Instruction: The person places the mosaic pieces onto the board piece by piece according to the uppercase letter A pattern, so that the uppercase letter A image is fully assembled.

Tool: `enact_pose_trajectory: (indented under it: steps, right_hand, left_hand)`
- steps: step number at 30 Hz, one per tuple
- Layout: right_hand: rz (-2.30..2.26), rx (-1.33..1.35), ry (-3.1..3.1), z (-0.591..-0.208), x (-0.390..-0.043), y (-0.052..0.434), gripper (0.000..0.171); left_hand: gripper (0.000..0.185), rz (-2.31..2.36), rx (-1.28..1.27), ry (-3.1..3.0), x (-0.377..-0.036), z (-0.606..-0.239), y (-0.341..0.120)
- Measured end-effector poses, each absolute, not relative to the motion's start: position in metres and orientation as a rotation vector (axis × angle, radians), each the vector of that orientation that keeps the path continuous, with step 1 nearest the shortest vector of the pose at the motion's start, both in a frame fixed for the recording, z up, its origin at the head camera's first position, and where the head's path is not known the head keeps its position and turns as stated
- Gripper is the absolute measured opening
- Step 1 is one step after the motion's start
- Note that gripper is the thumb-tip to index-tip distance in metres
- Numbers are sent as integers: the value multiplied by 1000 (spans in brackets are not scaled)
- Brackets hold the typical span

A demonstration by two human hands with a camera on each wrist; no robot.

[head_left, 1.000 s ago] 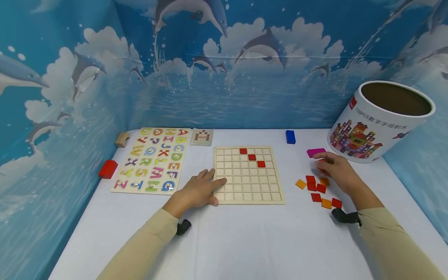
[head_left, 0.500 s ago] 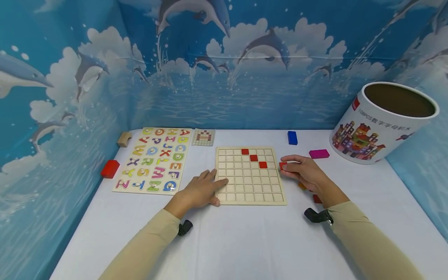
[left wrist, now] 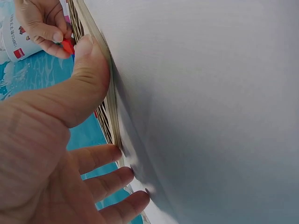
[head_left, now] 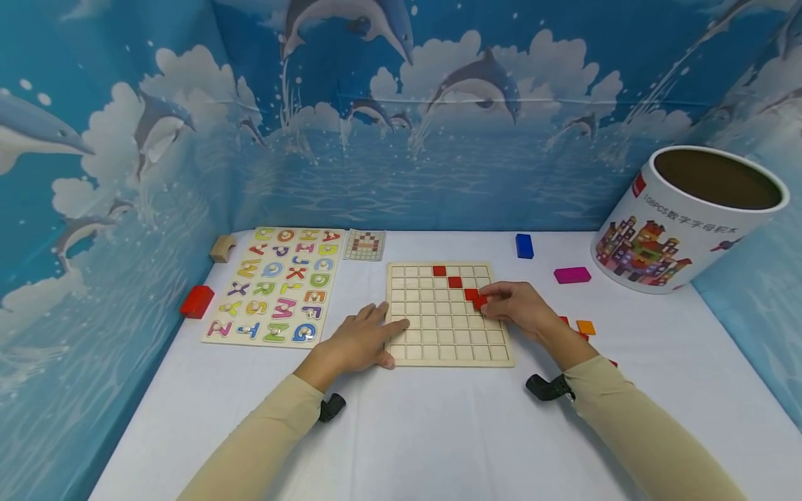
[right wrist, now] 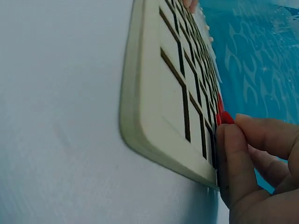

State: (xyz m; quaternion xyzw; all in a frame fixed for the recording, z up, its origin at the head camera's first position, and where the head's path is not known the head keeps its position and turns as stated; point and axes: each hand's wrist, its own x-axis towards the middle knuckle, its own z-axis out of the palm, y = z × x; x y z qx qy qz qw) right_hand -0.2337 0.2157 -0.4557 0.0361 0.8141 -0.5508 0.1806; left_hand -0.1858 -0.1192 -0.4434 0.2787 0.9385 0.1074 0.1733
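Note:
A light wooden grid board (head_left: 438, 335) lies flat on the white table. Three red square tiles run diagonally down its upper right cells, the topmost red tile (head_left: 439, 271) in the first row. My right hand (head_left: 516, 307) pinches another red tile (head_left: 480, 303) between thumb and fingertips, right beside the lowest of the three. The right wrist view shows this red tile (right wrist: 227, 117) close over the grid. My left hand (head_left: 357, 341) lies with fingers spread at the board's left edge, its thumb and fingertips against that side in the left wrist view.
Loose red and orange tiles, such as an orange tile (head_left: 585, 327), lie partly hidden behind my right forearm. Beyond are a magenta block (head_left: 572, 275), a blue block (head_left: 524, 245) and a large bucket (head_left: 645, 240). Leftward sit a letter puzzle board (head_left: 266, 296), pattern card (head_left: 364, 245) and red block (head_left: 197, 302).
My right hand has moved left from the loose tiles to the board, carrying a red tile to beside the lowest one in the grid. My left hand keeps its place.

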Motion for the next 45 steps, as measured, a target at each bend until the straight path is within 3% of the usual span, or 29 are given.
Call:
enact_pose_trajectory:
  steps: [9,16,21,27,36,45]
  right_hand:
    - [-1201,-93,2623,-452,-230,208,33]
    - [-1131,-172,2698,-445,-224,212,35]
    - [-1159,-116,2753,-424,-212,248,41]
    - [-1193,67,2742,-413,-190,310,61]
    - [-999,79,2665,-432,-145,377,69]
    - [-938,111,2575,-451,-124,392,79]
  left_hand:
    - [81,284,792,2666,-185,-441,-117]
    - [81,234,809,2689,-184,-438,-117]
    - [80,212,810,2704,-183,-436,-116]
    - [81,183,818,2713,-184,-436,-116]
    - [79,218,818,2699,-183,-435,-116]
    - [79,225,817,2698,-183,-435,-114]
